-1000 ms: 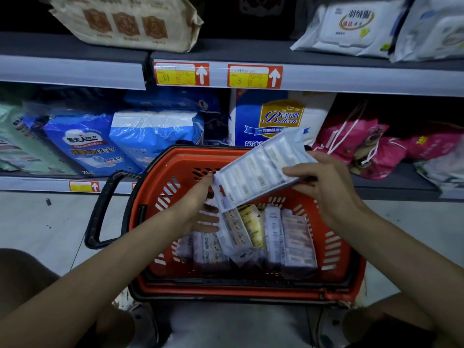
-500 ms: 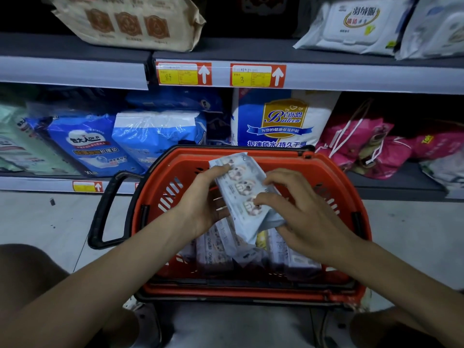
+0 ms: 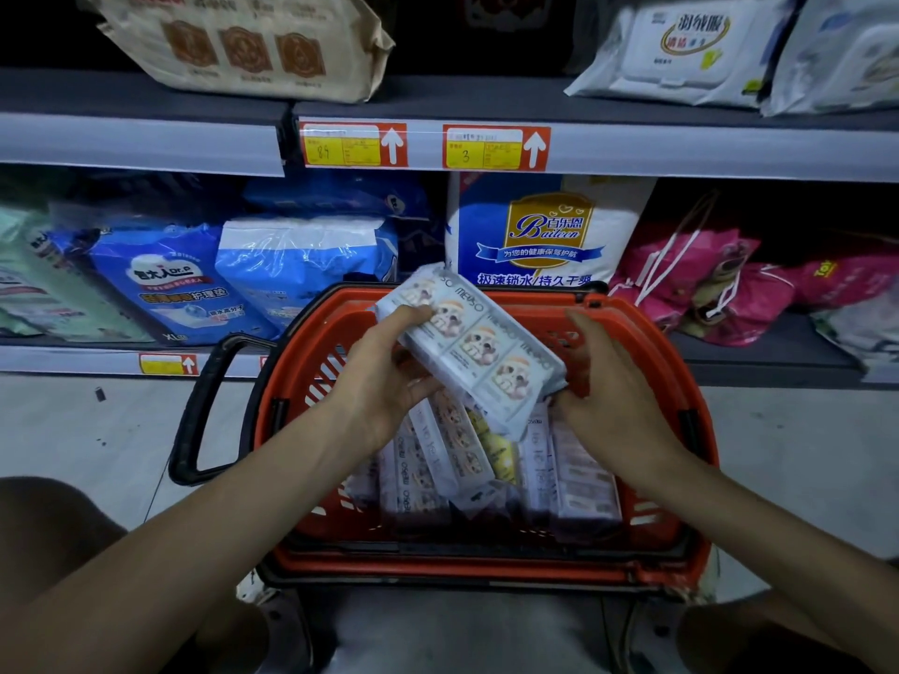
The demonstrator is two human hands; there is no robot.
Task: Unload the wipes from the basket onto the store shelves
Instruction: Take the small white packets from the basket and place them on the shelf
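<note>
A pale multipack of wipes point(image 3: 479, 340) with a row of cartoon faces is held tilted above the red basket point(image 3: 642, 333). My left hand point(image 3: 384, 377) grips its upper left end, thumb on top. My right hand point(image 3: 615, 386) touches the pack's lower right corner with the fingers spread. Several more wipe packs point(image 3: 574, 474) stand on edge in the basket bottom, one of them yellow point(image 3: 501, 449).
The basket's black handle point(image 3: 204, 406) sticks out to the left. The upper shelf point(image 3: 681, 148) bears a brown pack and white wipe packs. The lower shelf point(image 3: 759, 362) holds blue pad bags, a white and blue pack and pink bags. Grey floor lies on both sides.
The pack has been turned from its barcode side to its picture side and now lies flatter over the basket. My right hand has slid off its top to the lower right corner.
</note>
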